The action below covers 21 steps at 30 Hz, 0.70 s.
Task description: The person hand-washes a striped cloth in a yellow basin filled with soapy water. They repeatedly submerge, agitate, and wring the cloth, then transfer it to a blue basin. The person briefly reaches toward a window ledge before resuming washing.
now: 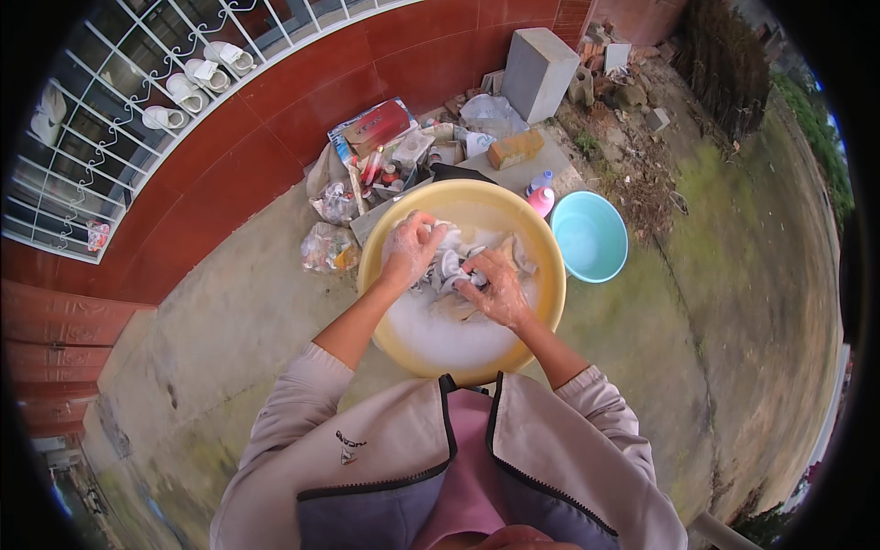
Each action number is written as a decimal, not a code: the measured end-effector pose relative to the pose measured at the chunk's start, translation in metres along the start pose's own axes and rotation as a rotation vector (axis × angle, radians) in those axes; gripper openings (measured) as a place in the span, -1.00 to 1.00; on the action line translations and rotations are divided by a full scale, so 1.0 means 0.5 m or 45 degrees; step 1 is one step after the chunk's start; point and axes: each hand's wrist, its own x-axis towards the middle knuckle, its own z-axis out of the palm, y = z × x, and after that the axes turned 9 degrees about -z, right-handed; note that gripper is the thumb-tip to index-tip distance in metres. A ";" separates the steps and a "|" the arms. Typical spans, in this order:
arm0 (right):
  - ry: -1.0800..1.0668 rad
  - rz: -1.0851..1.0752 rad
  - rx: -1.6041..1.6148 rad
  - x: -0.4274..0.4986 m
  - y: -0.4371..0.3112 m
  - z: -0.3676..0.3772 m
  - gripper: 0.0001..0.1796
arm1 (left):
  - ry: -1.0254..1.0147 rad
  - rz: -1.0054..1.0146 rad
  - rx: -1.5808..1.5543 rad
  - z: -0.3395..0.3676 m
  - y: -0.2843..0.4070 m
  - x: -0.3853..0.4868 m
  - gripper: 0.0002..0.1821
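Observation:
A wide yellow plastic basin (pixel 550 289) full of white suds (pixel 440 344) stands before me. Over its left half, my soapy left hand (pixel 411 249) grips the upper left part of a wet grey-and-white cloth (pixel 450 265). My right hand (pixel 496 287) has its thumb and fingers around the same bunched cloth, lower and to the right. Beige cloth (pixel 509 249) pokes out of the foam behind my right hand, and more lies below the grey-and-white piece. The suds hide whatever is under the surface.
To the right of the basin stands a turquoise tub (pixel 590 237). A pink bottle (pixel 541 201) and a blue-capped bottle (pixel 541 181) are beside it. Beyond the basin lie a red box (pixel 379 127), a yellow brick (pixel 515 149) and a bag of litter (pixel 330 247). White shoes (pixel 206 74) sit behind a window grille.

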 end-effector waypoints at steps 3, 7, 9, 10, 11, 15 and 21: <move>-0.077 -0.037 -0.179 -0.062 0.049 -0.014 -0.77 | 0.270 0.500 0.363 0.042 -0.035 -0.068 -0.52; 0.005 -0.054 -0.684 -0.072 0.063 0.035 -0.48 | 0.282 0.373 0.771 0.120 -0.088 -0.121 -0.31; -0.169 0.053 -0.769 -0.082 0.092 0.076 -0.35 | 0.086 0.114 0.847 0.151 -0.090 -0.109 -0.32; -0.217 0.095 -0.795 -0.077 0.095 0.086 -0.35 | -0.001 0.010 0.869 0.155 -0.076 -0.103 -0.33; -0.266 0.138 -0.821 -0.072 0.099 0.093 -0.36 | -0.089 -0.094 0.890 0.158 -0.068 -0.095 -0.35; -0.412 0.267 -0.896 -0.019 0.127 0.125 -0.41 | -0.004 -0.103 0.860 0.234 -0.193 -0.001 -0.41; -0.914 0.896 -0.243 0.085 0.294 0.179 -0.41 | -0.069 0.190 0.922 0.213 -0.221 0.080 -0.47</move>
